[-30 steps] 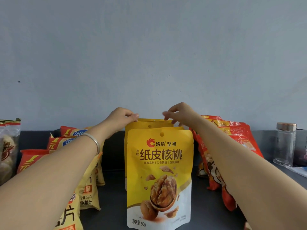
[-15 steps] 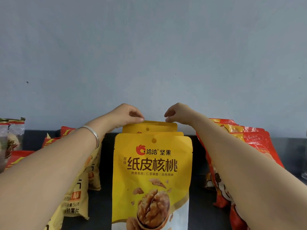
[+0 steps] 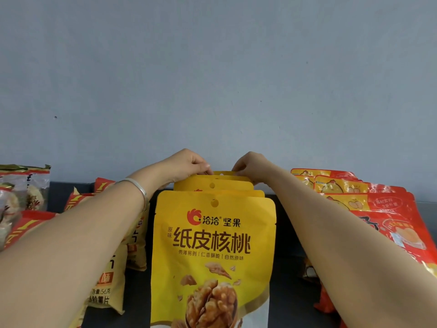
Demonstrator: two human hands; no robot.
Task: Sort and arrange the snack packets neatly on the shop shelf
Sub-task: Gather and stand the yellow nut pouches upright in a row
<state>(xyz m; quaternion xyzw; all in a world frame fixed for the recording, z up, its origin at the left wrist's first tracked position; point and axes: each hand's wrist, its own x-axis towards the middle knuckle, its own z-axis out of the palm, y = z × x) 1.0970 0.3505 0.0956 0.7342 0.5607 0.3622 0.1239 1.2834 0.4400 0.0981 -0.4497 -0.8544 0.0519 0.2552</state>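
A row of yellow walnut packets [image 3: 212, 245] stands upright one behind another in the middle of the dark shelf [image 3: 288, 275]. My left hand [image 3: 186, 165] pinches the top left corner of the rearmost yellow packet [image 3: 223, 174]. My right hand [image 3: 251, 165] pinches its top right corner. That back packet stands against the wall, mostly hidden by those in front. My left wrist carries a silver bangle.
Yellow-and-red crisp packets [image 3: 111, 287] stand to the left under my left arm. Clear packets of pale snacks [image 3: 21, 195] sit at the far left. Red packets [image 3: 369, 204] are lined up on the right. The grey wall [image 3: 212, 79] closes the back.
My hands have stayed on the back packet's top corners. The camera has moved closer and lower, so the front packet fills more of the view; the glass jar at right has left the frame.
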